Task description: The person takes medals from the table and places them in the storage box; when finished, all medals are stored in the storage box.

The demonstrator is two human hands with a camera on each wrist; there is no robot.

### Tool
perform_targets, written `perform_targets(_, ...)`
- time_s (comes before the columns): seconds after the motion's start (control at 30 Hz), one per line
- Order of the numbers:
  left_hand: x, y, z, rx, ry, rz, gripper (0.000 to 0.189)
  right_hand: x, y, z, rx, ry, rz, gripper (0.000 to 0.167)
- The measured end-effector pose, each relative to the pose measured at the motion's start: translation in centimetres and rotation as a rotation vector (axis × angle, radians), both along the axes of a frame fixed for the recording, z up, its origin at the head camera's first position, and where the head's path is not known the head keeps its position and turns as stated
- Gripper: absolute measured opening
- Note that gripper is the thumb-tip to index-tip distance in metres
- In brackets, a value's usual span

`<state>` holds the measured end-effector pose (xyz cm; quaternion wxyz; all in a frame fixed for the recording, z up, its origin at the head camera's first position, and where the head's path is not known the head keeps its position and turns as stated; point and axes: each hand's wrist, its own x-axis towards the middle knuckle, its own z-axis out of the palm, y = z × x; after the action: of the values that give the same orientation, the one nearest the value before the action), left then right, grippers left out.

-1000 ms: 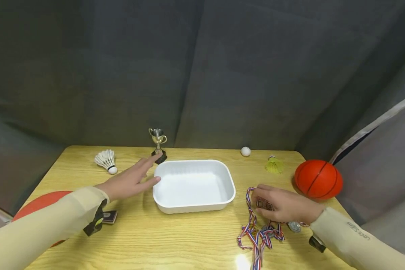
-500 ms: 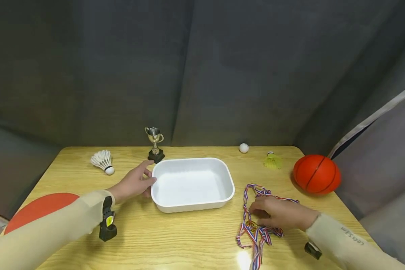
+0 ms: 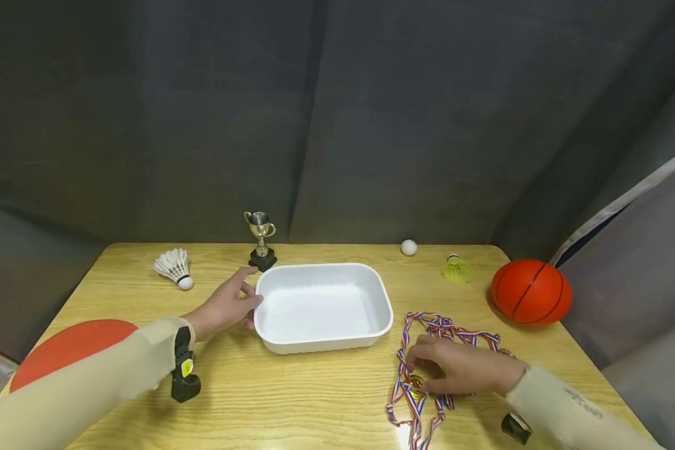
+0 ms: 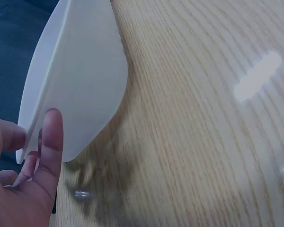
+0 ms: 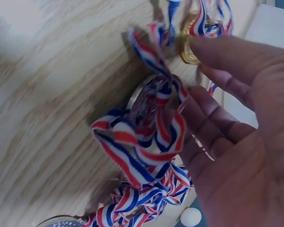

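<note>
In the head view my left hand is at the left end of a white plastic tray, fingers outside the wall and thumb at the rim. The left wrist view shows its digits pinching that rim. My right hand is low over a tangle of medals on red, white and blue ribbons. Its thumb and forefinger pinch the edge of a gold medal. A silver medal with a bunched ribbon lies by the other fingers, which partly cover the ribbons.
Behind the tray stands a small trophy cup. A white shuttlecock and red paddle lie left. To the right are a white ball, a yellow shuttlecock and a red basketball. Dark curtain borders the table's back.
My left hand has gone from reaching beside the tray to gripping its left rim. My right hand has left a bronze medal and come nearer to the gold one; the ribbons lie more spread.
</note>
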<state>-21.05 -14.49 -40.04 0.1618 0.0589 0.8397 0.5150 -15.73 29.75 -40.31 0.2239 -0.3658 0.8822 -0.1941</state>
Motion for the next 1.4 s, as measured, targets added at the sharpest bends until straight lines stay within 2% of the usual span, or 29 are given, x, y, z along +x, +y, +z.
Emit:
perform_targets(0.17,-0.1,0.1,-0.2,-0.002,0.004,-0.010,0.072,0.4,-0.1,-0.2,-0.007,-0.027,0.005,0.034)
perform_targets(0.5,-0.2,0.2,-0.4,0.000,-0.003,-0.021,0.067,0.5,-0.5,-0.2,0.026,-0.063,0.001,0.025)
perform_targets(0.73,0.1,0.1,-0.3,0.040,-0.005,-0.017,0.062,0.4,-0.6,-0.3,-0.078,-0.113,0.023,0.029)
perform_targets(1.07,0.3,-0.2,-0.1,0.046,0.001,-0.039,0.061,-0.3,0.0,-1.0,-0.317,-0.276,0.038,0.015)
perform_targets(1.17,0.3,-0.2,0.0,0.045,-0.005,-0.046,0.062,-0.4,0.5,-0.8,-0.388,-0.328,0.019,0.015)
perform_targets(1.3,0.2,-0.2,0.0,0.049,-0.008,-0.040,0.062,-0.7,1.4,-0.2,-0.469,-0.474,-0.028,0.020)
perform_targets(1.4,0.1,-0.3,0.0,0.055,-0.002,-0.036,0.062,-1.0,2.2,0.7,-0.489,-0.544,-0.072,0.026)
